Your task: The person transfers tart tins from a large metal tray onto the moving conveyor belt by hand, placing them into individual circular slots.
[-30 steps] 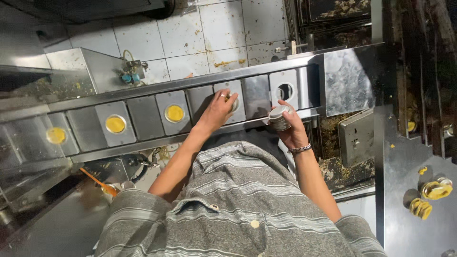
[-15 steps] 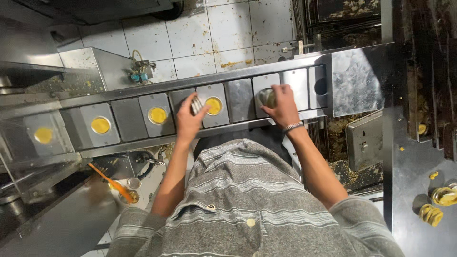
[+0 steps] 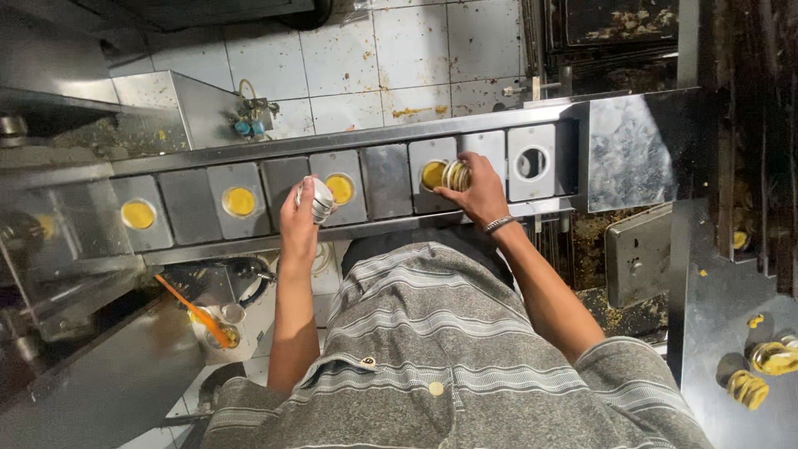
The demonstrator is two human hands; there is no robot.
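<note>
Your left hand has lifted, clutching a metal cup stack; your right hand grips foil cups mid-frame over the conveyor.

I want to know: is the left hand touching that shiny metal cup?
Touching. The head view shows the left hand wrapped around the shiny metal cup.

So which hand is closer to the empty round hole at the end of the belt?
Right. The right hand is just beside the empty hole; the left hand is several plates away.

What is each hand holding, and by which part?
Left hand: stack of metal cups, by its side. Right hand: another cup stack, by its side.
</note>
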